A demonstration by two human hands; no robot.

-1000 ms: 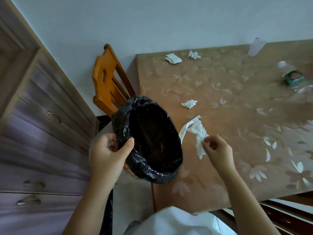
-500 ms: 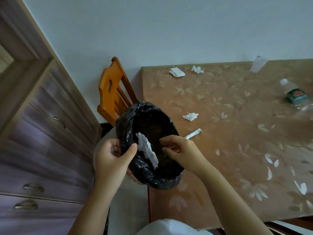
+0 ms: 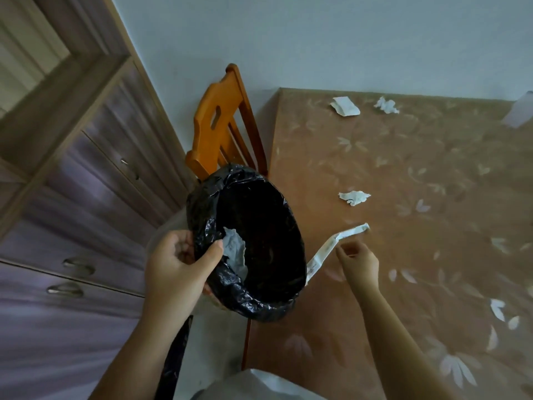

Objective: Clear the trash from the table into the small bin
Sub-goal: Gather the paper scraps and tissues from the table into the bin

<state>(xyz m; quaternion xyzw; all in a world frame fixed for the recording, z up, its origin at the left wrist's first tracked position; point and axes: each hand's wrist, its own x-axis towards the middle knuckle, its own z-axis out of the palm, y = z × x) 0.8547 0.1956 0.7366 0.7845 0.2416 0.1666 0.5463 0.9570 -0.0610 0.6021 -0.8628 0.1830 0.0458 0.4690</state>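
My left hand (image 3: 178, 264) grips the rim of the small bin (image 3: 259, 301), lined with a black bag and held tilted beside the table's left edge. A white tissue (image 3: 235, 252) lies inside the bin, near my thumb. My right hand (image 3: 357, 261) hovers over the brown floral table (image 3: 432, 168) with its fingers loosely curled and nothing in them. Its fingertips are right beside a long white paper strip (image 3: 334, 243) on the table. More trash lies farther back: a crumpled tissue (image 3: 354, 197), a folded paper (image 3: 344, 105) and another crumpled tissue (image 3: 386, 105).
An orange wooden chair (image 3: 222, 125) stands behind the bin at the table's left end. A wooden cabinet with drawers (image 3: 86, 197) fills the left side. A white piece (image 3: 519, 114) sits at the table's far right edge, against the wall.
My right hand carried the tissue into the bin, let it go there, and came back out over the table beside the paper strip. The view has tilted and the bottle is out of sight.
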